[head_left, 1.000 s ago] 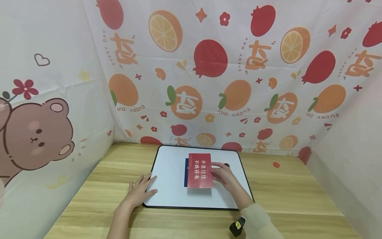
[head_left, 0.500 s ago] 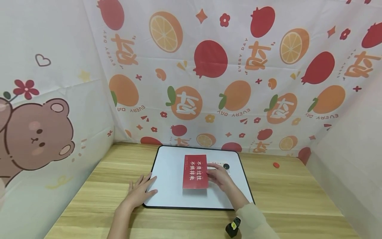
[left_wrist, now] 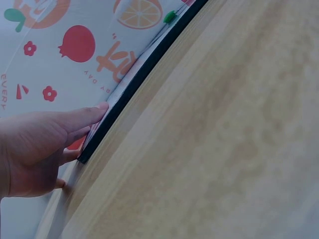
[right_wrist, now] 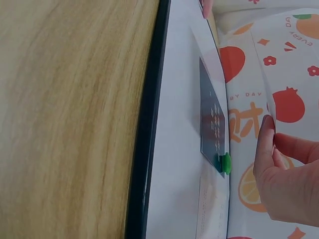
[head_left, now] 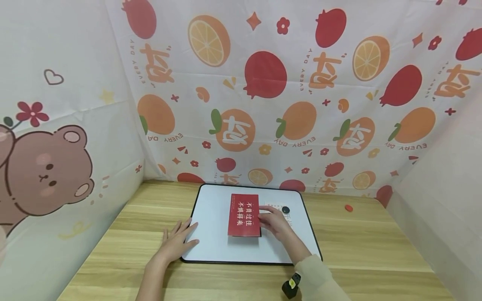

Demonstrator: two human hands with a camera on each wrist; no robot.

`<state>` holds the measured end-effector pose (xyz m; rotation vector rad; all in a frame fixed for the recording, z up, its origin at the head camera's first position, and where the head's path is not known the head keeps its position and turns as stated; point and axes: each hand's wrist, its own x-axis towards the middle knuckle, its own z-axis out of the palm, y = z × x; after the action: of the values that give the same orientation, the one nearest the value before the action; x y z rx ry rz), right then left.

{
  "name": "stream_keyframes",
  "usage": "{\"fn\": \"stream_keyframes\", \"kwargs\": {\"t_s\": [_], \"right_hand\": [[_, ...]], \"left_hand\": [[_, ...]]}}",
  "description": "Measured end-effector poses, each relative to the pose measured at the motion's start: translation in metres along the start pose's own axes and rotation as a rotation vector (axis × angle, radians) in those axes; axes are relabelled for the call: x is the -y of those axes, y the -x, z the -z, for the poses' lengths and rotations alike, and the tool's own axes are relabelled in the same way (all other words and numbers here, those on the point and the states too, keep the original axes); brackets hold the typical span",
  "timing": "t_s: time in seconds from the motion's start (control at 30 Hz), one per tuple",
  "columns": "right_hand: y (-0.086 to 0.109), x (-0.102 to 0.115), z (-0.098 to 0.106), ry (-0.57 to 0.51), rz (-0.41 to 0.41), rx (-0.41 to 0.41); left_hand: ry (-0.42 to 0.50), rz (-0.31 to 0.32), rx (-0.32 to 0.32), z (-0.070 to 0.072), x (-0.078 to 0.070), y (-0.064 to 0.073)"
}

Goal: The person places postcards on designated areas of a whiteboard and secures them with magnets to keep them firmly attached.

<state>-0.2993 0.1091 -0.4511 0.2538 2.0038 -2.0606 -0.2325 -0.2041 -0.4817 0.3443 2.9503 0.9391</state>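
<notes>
My right hand [head_left: 276, 221] pinches the right edge of a red card [head_left: 244, 215] with white characters, just over a whiteboard [head_left: 211, 251]. In the right wrist view, a dark blue card [right_wrist: 212, 114] lies flat on the board with a green magnet [right_wrist: 227, 163] at its corner; in the head view the red card hides nearly all of it. My left hand [head_left: 175, 242] rests at the board's left edge with fingers spread. Its thumb [left_wrist: 92, 115] lies over the black rim in the left wrist view, the other fingers beside the rim.
A black round magnet [head_left: 285, 210] sits on a white printed sheet [head_left: 276, 205] at the board's right side. Farther right on the wooden table [head_left: 361, 242] lies a red round magnet [head_left: 348, 207]. A patterned curtain [head_left: 263, 159] stands close behind the board.
My right hand has carried the red card a little to the left, covering the blue card and exposing more of the printed sheet and black magnet. My left hand has stayed put.
</notes>
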Motion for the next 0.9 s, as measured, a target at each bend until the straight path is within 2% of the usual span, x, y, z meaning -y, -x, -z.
{"fn": "stream_keyframes", "kwargs": {"t_s": [0.57,0.9], "right_hand": [[-0.003,0.002,-0.013,0.016,0.006,0.006],[-0.006,0.006,-0.024,0.039,-0.026,-0.028]], "left_hand": [[0.006,-0.004,-0.003,0.002,-0.003,0.001],[-0.001,-0.003,-0.007,0.001,-0.003,0.002]]}}
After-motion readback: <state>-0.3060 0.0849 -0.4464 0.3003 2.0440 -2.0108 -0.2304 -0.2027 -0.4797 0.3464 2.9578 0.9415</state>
